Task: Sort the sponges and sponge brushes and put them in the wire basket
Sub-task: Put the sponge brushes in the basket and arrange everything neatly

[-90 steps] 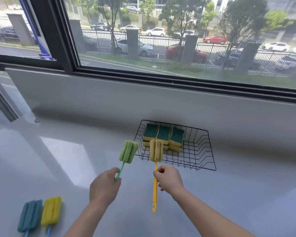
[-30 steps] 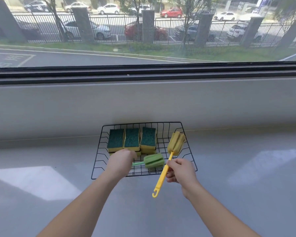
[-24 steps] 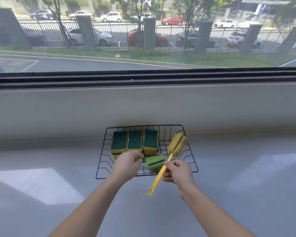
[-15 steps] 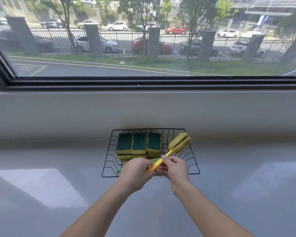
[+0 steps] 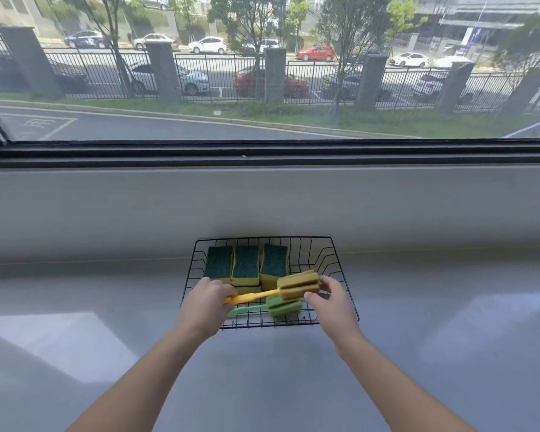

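Head view — both hands on the yellow sponge brush (image 5: pixel 296 286) over the wire basket (image 5: pixel 340 275).
Left hand (image 5: pixel 205 307) grips its handle, right hand (image 5: pixel 329 304) pinches its head — green sponge brush (image 5: pixel 282 308) lies beneath.

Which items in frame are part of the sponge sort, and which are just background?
Job:
wire basket
three sponges
yellow sponge brush, both hands on it: left hand, right hand
green sponge brush, lying in the basket

Background:
counter
window
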A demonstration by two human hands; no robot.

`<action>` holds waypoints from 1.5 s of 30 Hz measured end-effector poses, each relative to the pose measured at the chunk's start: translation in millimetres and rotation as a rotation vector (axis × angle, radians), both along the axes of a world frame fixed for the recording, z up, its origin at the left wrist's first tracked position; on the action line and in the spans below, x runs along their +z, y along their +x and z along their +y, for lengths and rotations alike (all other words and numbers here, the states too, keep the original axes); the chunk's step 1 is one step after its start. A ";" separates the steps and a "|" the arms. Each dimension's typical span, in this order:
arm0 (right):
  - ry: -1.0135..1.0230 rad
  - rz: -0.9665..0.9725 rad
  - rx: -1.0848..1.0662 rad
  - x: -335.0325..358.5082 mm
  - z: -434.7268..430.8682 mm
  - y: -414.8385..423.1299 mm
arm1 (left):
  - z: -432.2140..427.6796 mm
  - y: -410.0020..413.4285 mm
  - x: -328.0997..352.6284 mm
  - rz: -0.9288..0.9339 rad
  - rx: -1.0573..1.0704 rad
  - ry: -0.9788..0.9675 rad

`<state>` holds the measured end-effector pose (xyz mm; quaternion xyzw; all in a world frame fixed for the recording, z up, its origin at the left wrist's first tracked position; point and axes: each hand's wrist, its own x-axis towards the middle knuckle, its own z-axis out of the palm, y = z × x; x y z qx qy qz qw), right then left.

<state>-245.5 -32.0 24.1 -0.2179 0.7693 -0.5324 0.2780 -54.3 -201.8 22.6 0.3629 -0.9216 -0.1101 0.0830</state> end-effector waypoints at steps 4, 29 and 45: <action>0.073 0.079 0.014 -9.9 -3.5 -4.9 | -7.3 -8.2 -12.0 -0.033 0.001 0.009; 0.227 0.259 0.031 -29.4 -2.5 -10.0 | -13.8 -22.7 -42.2 -0.100 0.065 0.110; 0.301 0.624 0.203 -8.4 -1.3 0.9 | 16.0 -4.0 -13.1 -0.063 0.080 -0.017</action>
